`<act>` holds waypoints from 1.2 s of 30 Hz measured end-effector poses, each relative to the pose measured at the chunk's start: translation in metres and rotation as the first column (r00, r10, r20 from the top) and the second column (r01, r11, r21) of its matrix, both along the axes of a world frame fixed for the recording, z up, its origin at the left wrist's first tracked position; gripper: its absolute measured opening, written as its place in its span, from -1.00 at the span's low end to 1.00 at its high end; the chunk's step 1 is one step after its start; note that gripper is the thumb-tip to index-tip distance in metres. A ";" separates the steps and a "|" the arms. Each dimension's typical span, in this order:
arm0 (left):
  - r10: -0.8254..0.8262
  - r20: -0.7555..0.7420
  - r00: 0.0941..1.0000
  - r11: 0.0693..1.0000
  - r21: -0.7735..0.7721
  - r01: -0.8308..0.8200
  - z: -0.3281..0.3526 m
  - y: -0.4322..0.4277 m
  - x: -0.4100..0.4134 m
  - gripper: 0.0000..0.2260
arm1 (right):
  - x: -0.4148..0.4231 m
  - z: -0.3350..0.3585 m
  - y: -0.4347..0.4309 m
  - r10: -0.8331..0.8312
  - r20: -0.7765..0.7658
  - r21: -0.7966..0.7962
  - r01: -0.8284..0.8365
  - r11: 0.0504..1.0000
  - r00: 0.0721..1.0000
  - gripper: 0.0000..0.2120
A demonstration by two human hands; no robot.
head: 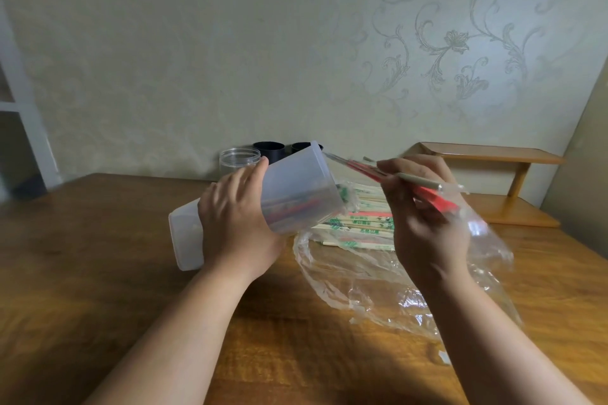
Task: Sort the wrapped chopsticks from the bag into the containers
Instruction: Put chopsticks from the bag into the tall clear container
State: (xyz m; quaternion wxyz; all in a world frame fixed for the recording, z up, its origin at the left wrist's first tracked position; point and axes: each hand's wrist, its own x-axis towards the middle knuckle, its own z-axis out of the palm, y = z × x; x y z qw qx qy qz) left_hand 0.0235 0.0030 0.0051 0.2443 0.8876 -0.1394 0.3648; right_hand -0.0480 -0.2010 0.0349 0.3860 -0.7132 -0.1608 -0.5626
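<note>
Above the brown wooden desk, the left hand grips a translucent plastic container, tilted for loading. The right hand pinches red-wrapped chopsticks.

The middle of the tilted frosted container is covered by the left hand, and its contents are seen only as a red smear through the wall. The wrapped chopsticks pinched in the right hand are blurred toward the container's mouth, so their number cannot be told. One black cup is largely hidden behind the container's rim. Green print on the pile inside the bag is too small to be read. Both forearms are cut off by the lower edge.
</note>
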 end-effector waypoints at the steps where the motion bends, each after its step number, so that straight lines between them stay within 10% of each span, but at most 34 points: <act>1: 0.000 0.000 1.000 1.000 -0.002 0.000 0.000 0.000 0.000 -0.11 | 0.002 -0.002 0.000 0.031 0.006 0.012 -0.031 0.999 1.000 -0.83; 8: -0.007 -0.028 1.000 1.000 -0.029 0.006 0.002 0.001 -0.002 -0.11 | -0.001 -0.001 0.001 0.302 0.095 0.214 -0.316 0.924 0.949 -0.83; 19: -0.066 -0.024 0.998 0.997 0.033 0.066 0.002 0.001 -0.004 -0.06 | 0.001 -0.003 0.008 0.390 -0.383 0.437 -0.208 0.875 0.837 -0.92; 31: -0.094 0.001 0.996 0.995 0.019 0.094 0.002 0.000 -0.005 -0.08 | 0.005 -0.002 0.007 0.504 -0.368 0.625 -0.193 0.756 0.782 -0.94; 34: -0.096 0.002 0.995 0.995 0.024 0.096 0.002 0.000 -0.005 -0.08 | 0.003 0.000 0.006 0.475 -0.468 0.579 -0.148 0.802 0.745 -0.56; 36: -0.089 0.003 0.996 0.996 0.024 0.089 0.002 0.000 -0.004 -0.07 | 0.004 0.002 0.004 0.607 -0.332 0.699 -0.244 0.672 0.722 -0.46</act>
